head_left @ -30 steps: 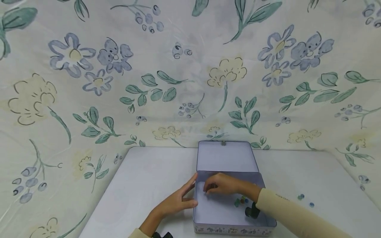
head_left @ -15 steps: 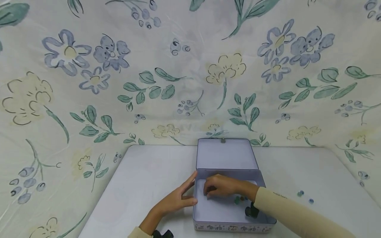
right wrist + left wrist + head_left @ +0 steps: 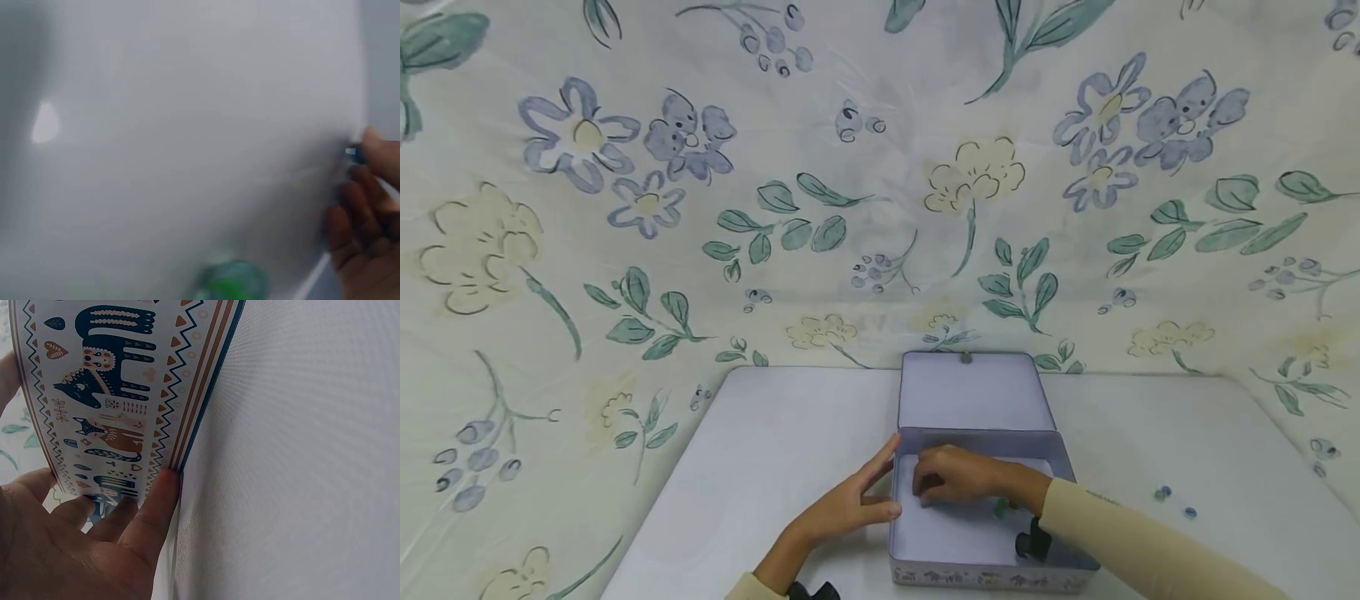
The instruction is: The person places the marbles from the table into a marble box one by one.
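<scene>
In the head view, a shallow lavender tin box (image 3: 955, 537) stands on the table with its hinged lid (image 3: 973, 392) raised. My left hand (image 3: 850, 504) rests against the box's left side, fingers and thumb spread. The left wrist view shows those fingers on its outer wall (image 3: 112, 400), printed with animals and zigzag bands. Inside the box, near its left wall, is my right hand (image 3: 951, 473), fingers bent. Thumb and forefinger pinch a small glossy dark blue piece (image 3: 355, 152) in the right wrist view. A blurred green glassy piece (image 3: 234, 281) lies on the box floor.
Small blue-green pieces (image 3: 1162, 493) and a blue one (image 3: 1190, 512) lie on the white table (image 3: 775, 433) to the right of the box. Under my right forearm, a black wrist camera (image 3: 1033, 542) hangs over the box. A floral sheet (image 3: 880, 208) hangs behind the table.
My right hand has shifted slightly toward the front inside the box, and its wrist now covers more of the coloured pieces there. The left hand stays against the box.
</scene>
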Demonstrator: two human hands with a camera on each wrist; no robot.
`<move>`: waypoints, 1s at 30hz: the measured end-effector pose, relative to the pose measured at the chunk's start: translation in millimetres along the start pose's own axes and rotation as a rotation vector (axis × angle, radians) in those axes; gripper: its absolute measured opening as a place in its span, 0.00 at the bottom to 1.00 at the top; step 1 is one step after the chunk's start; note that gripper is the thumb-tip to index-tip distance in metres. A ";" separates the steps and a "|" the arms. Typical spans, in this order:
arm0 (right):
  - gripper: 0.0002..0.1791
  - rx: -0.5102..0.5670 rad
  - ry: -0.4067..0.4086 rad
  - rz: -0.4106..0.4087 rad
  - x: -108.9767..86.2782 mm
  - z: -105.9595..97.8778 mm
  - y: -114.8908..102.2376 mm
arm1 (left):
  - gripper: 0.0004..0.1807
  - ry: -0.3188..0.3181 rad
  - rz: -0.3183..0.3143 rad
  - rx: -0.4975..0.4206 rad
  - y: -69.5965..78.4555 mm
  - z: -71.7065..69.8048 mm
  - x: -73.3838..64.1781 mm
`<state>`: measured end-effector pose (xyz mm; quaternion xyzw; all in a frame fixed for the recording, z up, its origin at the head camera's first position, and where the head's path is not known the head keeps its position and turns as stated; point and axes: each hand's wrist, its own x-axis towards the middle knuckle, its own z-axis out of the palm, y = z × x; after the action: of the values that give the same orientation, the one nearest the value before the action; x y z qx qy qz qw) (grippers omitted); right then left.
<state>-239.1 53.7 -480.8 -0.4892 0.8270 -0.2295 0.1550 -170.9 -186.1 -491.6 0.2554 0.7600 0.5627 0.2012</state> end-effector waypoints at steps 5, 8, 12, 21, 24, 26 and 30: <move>0.06 0.007 -0.012 0.023 -3.1 2.7 1.5 | 0.50 -0.013 -0.001 -0.004 -0.4 3.0 -0.4; 0.06 0.005 -0.013 0.024 -2.9 3.1 2.1 | 0.50 -0.011 0.005 -0.003 -1.2 3.2 -0.3; 0.05 0.008 -0.011 0.016 -2.5 0.8 0.8 | 0.49 -0.004 0.008 -0.004 -0.5 2.7 0.3; 0.07 0.032 0.045 -0.025 -2.9 -11.1 -5.8 | 0.49 0.014 -0.032 0.030 -0.2 0.3 2.0; 0.07 0.058 0.068 -0.022 -2.6 -18.2 -10.1 | 0.49 0.017 -0.030 0.034 -1.1 -0.6 2.8; 0.08 0.087 0.071 -0.015 -4.2 -24.8 -13.5 | 0.49 0.016 -0.026 0.031 -1.6 -0.9 3.2; 0.09 0.113 0.082 -0.025 -11.9 -40.8 -20.0 | 0.49 0.008 -0.024 0.019 -1.0 -0.4 3.8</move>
<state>-238.3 65.1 -435.3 -0.4802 0.8121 -0.2977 0.1456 -174.3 -184.3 -492.6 0.2460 0.7691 0.5541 0.2023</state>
